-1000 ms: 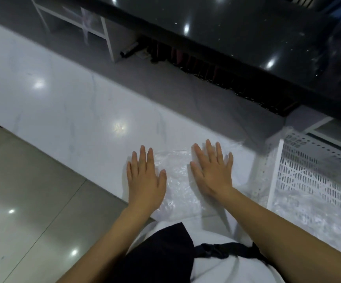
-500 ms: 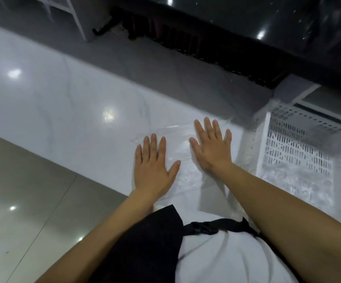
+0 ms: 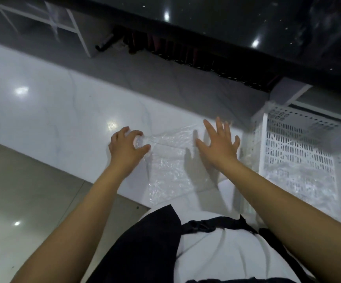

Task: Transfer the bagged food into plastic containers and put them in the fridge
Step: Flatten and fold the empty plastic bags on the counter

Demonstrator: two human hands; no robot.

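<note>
Since earlier: left hand [image 3: 127, 146], formerly flat, now bunches the clear plastic bag [image 3: 171, 160] corner, probably to gather it. Right hand [image 3: 219, 147] hovers spread and empty just beside, seemingly releasing the sheet.

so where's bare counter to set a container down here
The widest bare patch is the white counter left of the left hand, running back to the shadowed strip under the black shelf. It is crowded on the right: the clear plastic bag lies flat between the hands, and the white perforated basket sits just beyond the right hand.
</note>
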